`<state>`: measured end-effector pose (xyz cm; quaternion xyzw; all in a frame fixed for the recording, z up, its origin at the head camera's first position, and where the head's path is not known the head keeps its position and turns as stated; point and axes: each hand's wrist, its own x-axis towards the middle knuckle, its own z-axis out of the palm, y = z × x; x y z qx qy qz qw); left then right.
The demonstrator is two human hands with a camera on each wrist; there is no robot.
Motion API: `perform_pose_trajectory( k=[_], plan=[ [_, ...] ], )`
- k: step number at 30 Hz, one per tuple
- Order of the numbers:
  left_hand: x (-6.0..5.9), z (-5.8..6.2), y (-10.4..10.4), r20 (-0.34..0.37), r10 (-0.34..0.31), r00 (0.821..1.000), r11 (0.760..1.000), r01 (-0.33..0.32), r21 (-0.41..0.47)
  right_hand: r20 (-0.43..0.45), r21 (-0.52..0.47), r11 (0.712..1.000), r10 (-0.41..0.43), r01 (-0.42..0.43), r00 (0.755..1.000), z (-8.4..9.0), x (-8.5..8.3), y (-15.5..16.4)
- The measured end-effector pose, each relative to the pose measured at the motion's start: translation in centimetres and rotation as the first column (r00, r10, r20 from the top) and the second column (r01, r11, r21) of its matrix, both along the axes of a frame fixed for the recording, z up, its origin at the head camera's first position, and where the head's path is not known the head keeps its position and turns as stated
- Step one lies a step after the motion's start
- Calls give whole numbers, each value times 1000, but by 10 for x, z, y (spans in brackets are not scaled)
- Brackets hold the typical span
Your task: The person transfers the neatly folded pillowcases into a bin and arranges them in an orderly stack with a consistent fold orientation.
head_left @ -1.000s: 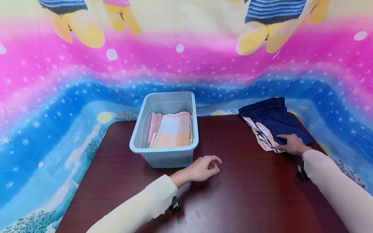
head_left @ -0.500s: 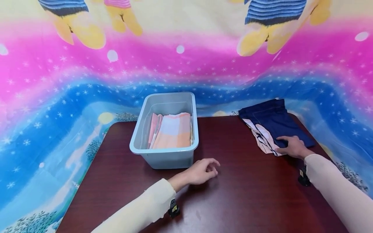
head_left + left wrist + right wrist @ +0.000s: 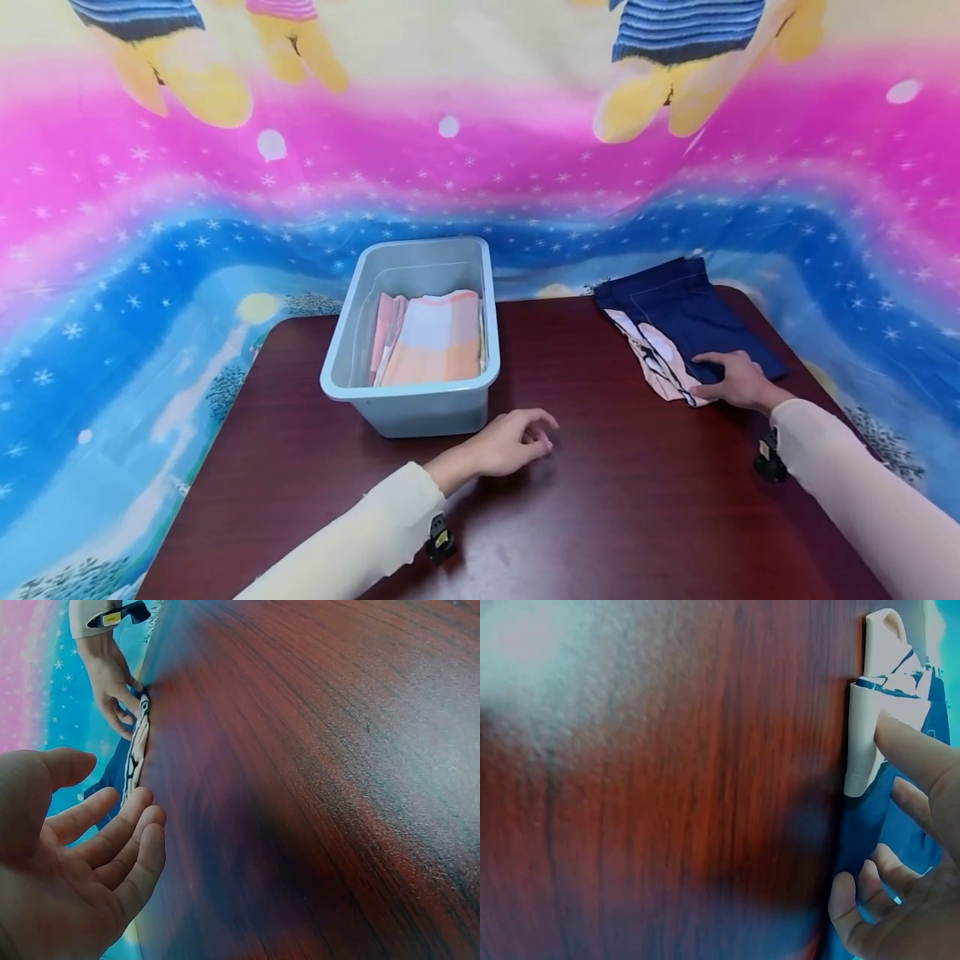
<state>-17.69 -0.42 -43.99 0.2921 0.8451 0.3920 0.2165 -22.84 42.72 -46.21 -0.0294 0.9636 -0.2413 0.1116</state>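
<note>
A folded navy garment lies on a white-and-pink one at the table's far right. My right hand rests on the stack's near corner, fingers on the navy cloth, thumb against the white layered edge. My left hand rests on the bare wood in front of the bin, loosely curled and holding nothing; its palm and fingers show relaxed in the left wrist view. A pale blue plastic bin holds a folded orange, pink and white cloth.
The dark red wooden table has rounded corners. A bright pink and blue printed sheet hangs behind it and drapes down both sides. Small black devices sit at both wrists.
The head view has shifted slightly. Both hands stay where they were, the right on the stack and the left on the wood.
</note>
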Motion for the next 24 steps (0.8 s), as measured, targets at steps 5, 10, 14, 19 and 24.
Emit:
perform_pose_trajectory(
  k=[5, 10, 14, 19, 24],
  plan=[
    [1, 0, 1, 2, -4, 1000, 1000, 4, -3, -25, 5, 1000, 26, -26, 999, 0, 4, -8],
    [2, -4, 4, 13, -9, 1000, 1000, 9, -9, -35, 24, 999, 41, -40, 999, -2, 9, -17],
    [4, -4, 6, 14, -15, 1000, 1000, 15, -3, -45, 41, 998, 55, -53, 997, -3, 11, -24],
    [6, -2, 8, 4, -16, 1000, 1000, 16, -3, -58, 52, 997, 64, -61, 996, -4, 14, -32],
    [6, -1, 9, 9, -13, 1000, 1000, 13, -8, -46, 50, 996, 80, -78, 996, -4, 19, -38]
  ],
)
